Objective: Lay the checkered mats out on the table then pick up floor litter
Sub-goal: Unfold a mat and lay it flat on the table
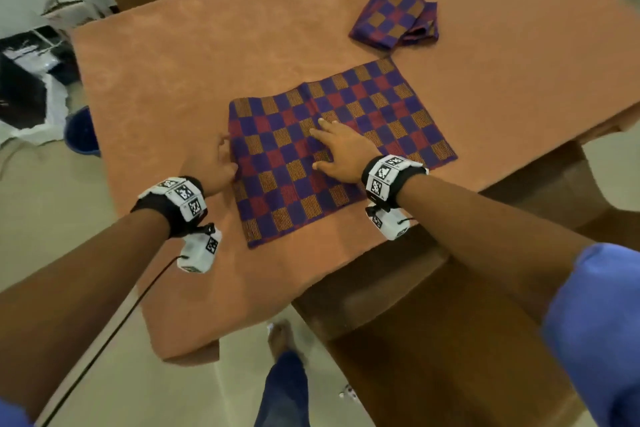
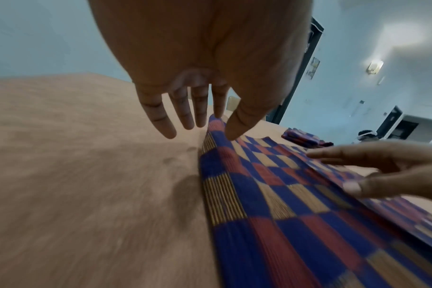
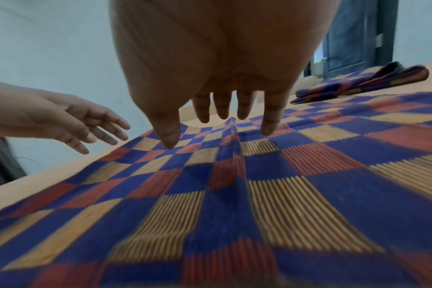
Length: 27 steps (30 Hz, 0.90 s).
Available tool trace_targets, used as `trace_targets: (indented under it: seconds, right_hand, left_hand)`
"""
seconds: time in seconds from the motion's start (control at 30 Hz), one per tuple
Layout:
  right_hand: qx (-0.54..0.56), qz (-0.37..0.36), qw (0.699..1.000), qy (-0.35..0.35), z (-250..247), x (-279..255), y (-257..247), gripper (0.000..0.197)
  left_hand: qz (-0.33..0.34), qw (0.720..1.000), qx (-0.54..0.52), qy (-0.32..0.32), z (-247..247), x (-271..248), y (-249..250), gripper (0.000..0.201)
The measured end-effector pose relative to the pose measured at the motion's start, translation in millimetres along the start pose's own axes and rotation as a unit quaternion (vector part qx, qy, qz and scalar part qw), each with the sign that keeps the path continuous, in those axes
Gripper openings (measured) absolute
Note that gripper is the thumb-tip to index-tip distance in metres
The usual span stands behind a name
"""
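Orange-brown surface (image 1: 173, 80) carries one checkered mat (image 1: 398, 114) unfolded by its near edge. The right grip (image 1: 341, 151) lies flat and spread-fingered on the centre crease, likely to press it down. The left grip (image 1: 216, 163) meets the mat's left edge, fingers mostly straight; whether it pinches I cannot tell. Folded mats (image 1: 394, 19) wait toward the far right corner.

Ribbed woven cloth mat (image 1: 332, 146), matt

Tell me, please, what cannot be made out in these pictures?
Folded mats: head view, too small and overlapping to count.
Left hand: whether its thumb pinches the spread mat or only touches its edge; the hand's back hides this in the head view, the thumb itself in the left wrist view.
White bits on the floor: head view, too small to identify.
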State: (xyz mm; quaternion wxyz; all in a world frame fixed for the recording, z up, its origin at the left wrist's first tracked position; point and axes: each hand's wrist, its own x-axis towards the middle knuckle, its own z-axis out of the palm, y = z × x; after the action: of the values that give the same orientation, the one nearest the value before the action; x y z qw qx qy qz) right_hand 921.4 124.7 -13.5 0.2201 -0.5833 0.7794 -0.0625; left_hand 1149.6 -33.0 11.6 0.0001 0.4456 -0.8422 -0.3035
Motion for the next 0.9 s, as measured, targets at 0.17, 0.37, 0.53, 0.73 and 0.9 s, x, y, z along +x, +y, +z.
trace_targets:
  seconds: [0.17, 0.37, 0.53, 0.73, 0.9]
  right_hand:
    - [-0.057, 0.074, 0.992, -0.087, 8.1, 21.9, 9.5, 0.092]
    - [-0.062, 0.096, 0.990, -0.081, 21.1, 24.0, 11.1, 0.095]
    - [-0.024, 0.104, 0.987, -0.120, 10.6, 22.4, 3.8, 0.100]
    - [0.030, 0.096, 0.981, -0.164, 1.6, 3.2, -9.9, 0.097]
    - [0.041, 0.078, 0.980, -0.181, 2.9, -14.1, -18.9, 0.093]
  left_hand:
    - [0.070, 0.996, -0.037, -0.052, -25.9, 75.0, 4.0, 0.066]
    - [0.063, 0.986, -0.081, -0.129, -30.9, 137.2, -5.0, 0.061]
    - [0.093, 0.977, -0.064, -0.184, -55.6, 140.6, -8.4, 0.014]
    - [-0.026, 0.961, -0.016, -0.275, -72.5, 129.8, -32.8, 0.003]
    - [0.044, 0.966, 0.224, -0.117, -68.4, 107.7, -29.7, 0.037]
